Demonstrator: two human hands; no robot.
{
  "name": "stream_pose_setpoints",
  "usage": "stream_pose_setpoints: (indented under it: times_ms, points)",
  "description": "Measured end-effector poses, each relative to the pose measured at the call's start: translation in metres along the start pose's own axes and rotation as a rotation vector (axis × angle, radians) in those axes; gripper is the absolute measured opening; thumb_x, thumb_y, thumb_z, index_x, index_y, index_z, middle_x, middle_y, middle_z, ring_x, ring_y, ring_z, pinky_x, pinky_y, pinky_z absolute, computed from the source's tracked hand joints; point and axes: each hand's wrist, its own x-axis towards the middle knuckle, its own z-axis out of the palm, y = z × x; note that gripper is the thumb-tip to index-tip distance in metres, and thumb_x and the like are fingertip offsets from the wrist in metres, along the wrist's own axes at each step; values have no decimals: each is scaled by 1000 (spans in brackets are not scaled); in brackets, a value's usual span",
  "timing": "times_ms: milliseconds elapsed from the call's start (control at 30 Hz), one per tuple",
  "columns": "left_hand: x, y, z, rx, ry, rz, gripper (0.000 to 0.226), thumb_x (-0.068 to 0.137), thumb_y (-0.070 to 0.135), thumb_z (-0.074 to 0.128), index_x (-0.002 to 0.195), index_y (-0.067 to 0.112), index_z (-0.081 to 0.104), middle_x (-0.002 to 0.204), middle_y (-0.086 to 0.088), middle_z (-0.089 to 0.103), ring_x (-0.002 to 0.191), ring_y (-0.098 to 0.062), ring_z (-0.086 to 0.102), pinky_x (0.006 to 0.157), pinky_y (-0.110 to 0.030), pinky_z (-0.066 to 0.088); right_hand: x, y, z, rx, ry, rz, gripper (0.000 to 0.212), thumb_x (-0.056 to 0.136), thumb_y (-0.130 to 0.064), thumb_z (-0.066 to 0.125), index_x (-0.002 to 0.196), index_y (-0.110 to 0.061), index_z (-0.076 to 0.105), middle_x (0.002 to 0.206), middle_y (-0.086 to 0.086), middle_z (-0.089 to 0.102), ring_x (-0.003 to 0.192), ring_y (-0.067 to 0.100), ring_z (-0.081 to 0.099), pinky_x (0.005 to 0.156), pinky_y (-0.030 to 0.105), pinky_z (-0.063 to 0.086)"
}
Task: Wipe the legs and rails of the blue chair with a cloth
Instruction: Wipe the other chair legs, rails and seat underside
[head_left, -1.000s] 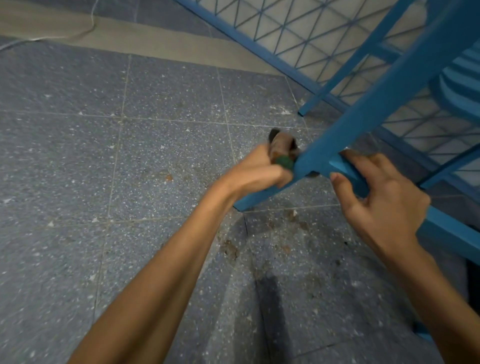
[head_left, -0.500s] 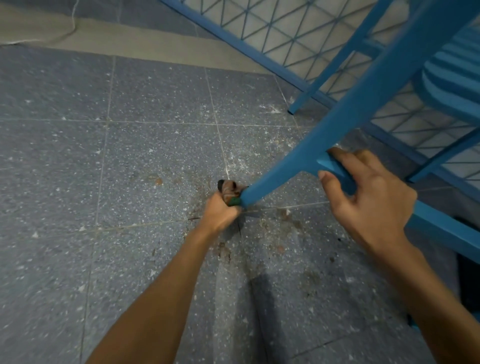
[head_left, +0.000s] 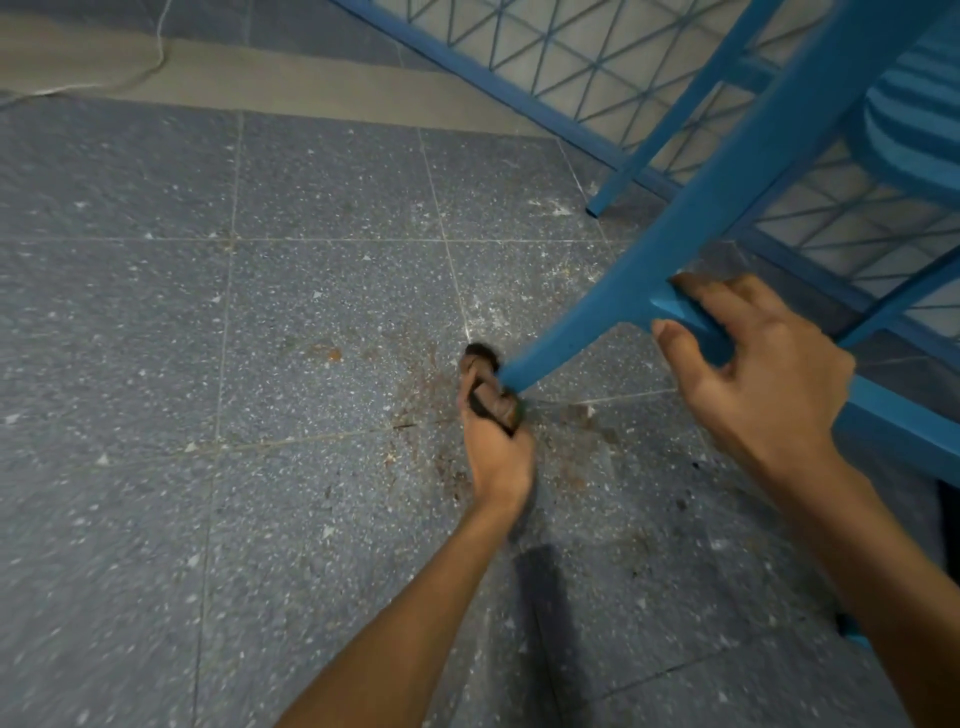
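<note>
- Left hand (head_left: 497, 452) — fingers curled tight round the dark cloth (head_left: 485, 397), which presses on the foot of the blue chair (head_left: 779, 150) leg (head_left: 576, 335), low over the speckled floor (head_left: 208, 364).
- Right hand (head_left: 763, 374) — thumb and fingers wrapped round the rail (head_left: 691, 317), just beside its joint with that leg.

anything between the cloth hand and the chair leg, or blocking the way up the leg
Nothing visible does. The left hand holds the cloth straight against the lower end of the chair leg. Up the leg the surface is bare; the right hand grips the rail at the joint.
</note>
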Motion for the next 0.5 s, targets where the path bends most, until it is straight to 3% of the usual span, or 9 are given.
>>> stream_pose_setpoints:
  times_ms: [67, 133, 200, 300, 367, 433, 500]
  points:
    - [9, -15, 1, 61, 33, -173, 56, 83, 1, 57, 136, 6, 38, 121, -14, 57, 108, -30, 59, 94, -48, 50, 0, 0, 1, -14, 8, -7, 42, 87, -47, 46, 122, -30, 61, 105, -4, 65, 83, 30, 64, 66, 28, 29]
    - [12, -7, 9, 15, 59, -328, 51, 86, 6, 53, 135, 7, 41, 113, -11, 60, 96, -25, 61, 89, -38, 52, 0, 1, 2, -20, 16, -10, 42, 87, -47, 46, 122, -30, 61, 105, -4, 65, 84, 30, 64, 66, 28, 29]
    - [7, 15, 14, -100, 91, -434, 39, 90, 6, 49, 129, 5, 46, 92, -5, 58, 73, -15, 56, 68, -28, 48, -1, 2, 2, -20, 15, -9, 42, 87, -47, 46, 123, -30, 61, 104, -4, 64, 83, 30, 63, 66, 28, 29]
    - [-11, 44, 18, -199, 34, -373, 30, 92, 7, 49, 122, 8, 49, 79, 5, 52, 64, -5, 49, 53, -13, 40, -1, 3, 4, -35, 37, -30, 41, 88, -47, 46, 122, -29, 61, 101, -4, 65, 79, 30, 64, 64, 28, 30]
    - [-32, 68, 23, -247, -60, -241, 30, 92, 8, 51, 120, 18, 48, 91, 7, 58, 76, -4, 55, 66, -9, 45, 0, 3, 5, -40, 40, -34, 41, 88, -47, 46, 121, -29, 61, 100, -3, 65, 78, 30, 64, 63, 28, 32]
    - [-47, 83, 28, -254, -119, -83, 38, 87, 13, 55, 123, 20, 47, 114, 1, 61, 100, -11, 59, 92, -23, 47, 0, 2, 4, -33, 33, -28, 42, 87, -48, 46, 121, -29, 61, 100, -3, 64, 80, 29, 64, 63, 28, 34]
    - [-49, 78, 30, -205, -172, 10, 51, 84, 19, 56, 134, 15, 44, 129, -5, 56, 116, -17, 53, 104, -34, 41, 0, 2, 3, -22, 26, -18, 43, 87, -49, 45, 122, -30, 61, 100, -4, 64, 80, 27, 63, 62, 28, 37]
